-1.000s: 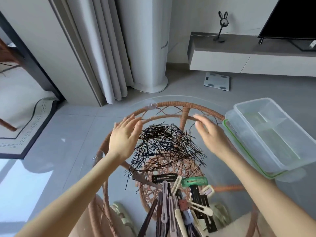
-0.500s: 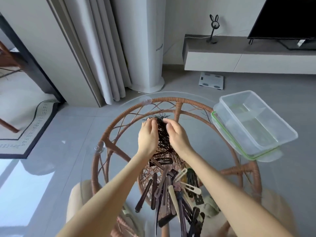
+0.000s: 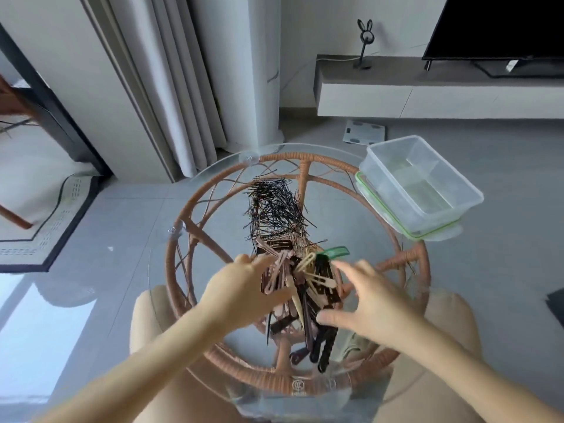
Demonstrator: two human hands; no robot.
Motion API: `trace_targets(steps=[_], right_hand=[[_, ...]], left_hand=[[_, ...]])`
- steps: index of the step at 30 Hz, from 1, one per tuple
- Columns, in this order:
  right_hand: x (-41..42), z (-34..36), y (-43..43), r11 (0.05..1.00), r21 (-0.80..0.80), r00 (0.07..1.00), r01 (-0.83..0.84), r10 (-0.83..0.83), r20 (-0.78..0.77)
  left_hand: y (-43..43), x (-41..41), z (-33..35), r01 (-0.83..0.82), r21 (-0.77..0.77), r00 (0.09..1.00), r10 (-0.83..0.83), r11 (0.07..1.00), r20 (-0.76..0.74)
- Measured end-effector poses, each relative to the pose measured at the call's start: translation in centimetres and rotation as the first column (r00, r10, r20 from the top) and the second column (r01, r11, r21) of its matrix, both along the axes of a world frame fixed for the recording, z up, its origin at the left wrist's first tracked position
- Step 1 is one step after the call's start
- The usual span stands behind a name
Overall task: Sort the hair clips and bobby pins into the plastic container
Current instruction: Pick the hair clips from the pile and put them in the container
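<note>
A bunched heap of thin black bobby pins (image 3: 276, 210) lies on the far middle of the round glass table (image 3: 363, 242). Nearer to me is a pile of hair clips (image 3: 305, 288) in brown, black, beige and one green. My left hand (image 3: 244, 288) presses against the left side of that pile, fingers spread. On the pile's right side is my right hand (image 3: 369, 297), fingers apart, thumb toward the clips. Neither hand visibly holds anything. The clear plastic container (image 3: 457, 190) sits at the table's far right edge on its green-rimmed lid, with nothing in it.
The glass top rests on a rattan ring frame (image 3: 183, 236). Beyond the table are a curtain (image 3: 171, 87), a white column unit (image 3: 250, 71), a bathroom scale (image 3: 363, 131) on the floor, and a low TV shelf (image 3: 427, 93). My knees show below.
Both hands left the bobby pins, now squeezed into a narrow heap, and came back toward me to either side of the hair clip pile. The view tilted down.
</note>
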State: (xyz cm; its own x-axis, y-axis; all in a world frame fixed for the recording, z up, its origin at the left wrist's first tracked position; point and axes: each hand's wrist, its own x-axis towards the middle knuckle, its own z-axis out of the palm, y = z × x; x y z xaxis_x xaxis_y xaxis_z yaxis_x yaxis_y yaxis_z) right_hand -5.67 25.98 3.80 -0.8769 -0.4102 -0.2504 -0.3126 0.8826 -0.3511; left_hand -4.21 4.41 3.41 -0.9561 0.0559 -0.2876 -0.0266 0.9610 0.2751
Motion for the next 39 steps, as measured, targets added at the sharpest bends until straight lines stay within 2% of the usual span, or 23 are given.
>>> trace_targets(steps=[3,7,10,13,16,23,32,37,39], right_hand=[[2.3,-1.9,-0.7,0.997,0.068,0.998,0.040,-0.043,0.049],[3.4,-3.4,-3.0,0.990,0.078,0.991,0.114,-0.107,-0.084],[3.7,-3.6,-3.8,0.984,-0.061,0.978,0.168,-0.174,-0.111],[3.8,-3.6,-3.9,0.963,-0.221,0.972,0.154,-0.188,-0.140],[3.4,-3.6,-3.2,0.930,-0.293,0.963,0.223,-0.256,-0.079],[1.0,-1.7,0.1,0.821,-0.452,0.920,0.349,-0.392,-0.003],[-3.3,0.0,3.8,0.554,-0.641,0.817,0.532,-0.535,0.215],[-6.5,1.8,6.8,0.303,-0.767,0.739,0.565,-0.599,0.308],[-8.4,2.6,8.3,0.242,-0.800,0.713,0.548,-0.636,0.296]], left_hand=[[2.5,1.5,-0.9,-0.034,-0.096,0.999,0.031,0.995,-0.029],[4.6,1.1,-1.7,-0.122,-0.033,0.989,0.119,0.992,-0.088],[5.0,1.0,-1.8,-0.175,0.080,0.978,0.183,0.981,-0.099],[4.7,1.0,-1.6,-0.206,0.213,0.964,0.235,0.955,-0.121],[4.1,1.2,-1.1,-0.258,0.336,0.949,0.303,0.906,-0.090],[2.4,0.5,0.5,-0.280,0.399,0.924,0.358,0.873,-0.133],[3.3,-3.0,4.3,-0.195,0.422,0.917,0.318,0.885,-0.242],[5.0,-5.9,5.9,-0.142,0.452,0.921,0.285,0.881,-0.266],[5.7,-7.3,6.3,-0.126,0.465,0.920,0.279,0.876,-0.277]])
